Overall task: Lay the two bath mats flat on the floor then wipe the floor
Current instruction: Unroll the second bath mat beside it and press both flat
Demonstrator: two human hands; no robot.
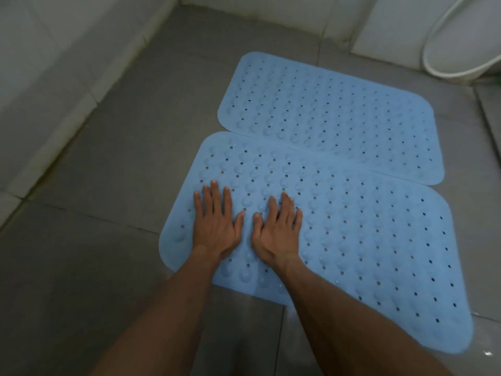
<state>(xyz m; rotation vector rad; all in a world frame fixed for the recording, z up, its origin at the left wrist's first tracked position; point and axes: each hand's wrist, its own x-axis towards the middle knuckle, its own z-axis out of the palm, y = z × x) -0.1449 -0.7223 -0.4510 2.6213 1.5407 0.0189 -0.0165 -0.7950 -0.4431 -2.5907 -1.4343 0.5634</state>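
1. Bath mats, 2 of them, both light blue and studded with raised bumps and small round holes, lie flat on the grey tiled floor (108, 164).
2. The near mat (366, 240) lies towards the floor's right side, its long edge running from the lower left up to the right.
3. The far mat (333, 115) lies just beyond it, closer to the back wall; its near long edge touches or slightly overlaps the near mat's far edge along most of their length.
4. The left hand (217, 221) presses palm-down on the left part of the near mat, fingers straight and slightly spread, thumb angled inward.
5. The right hand (279, 229) presses palm-down just beside it on the same mat, fingers straight and close together, thumb pointing towards the left hand.
6. The 2 thumbs are near each other but apart, with a strip of mat showing between them.
7. Both bare forearms reach in from the bottom edge of the view, crossing the near mat's front edge.
8. White tiled walls (48, 50) rise along the floor's left and back edges.
9. A white toilet base (461, 50) stands at the floor's far right corner, with a pale hose (444, 25) curving down in front of it.
10. The floor by the near mat's lower right corner shows a wet sheen.
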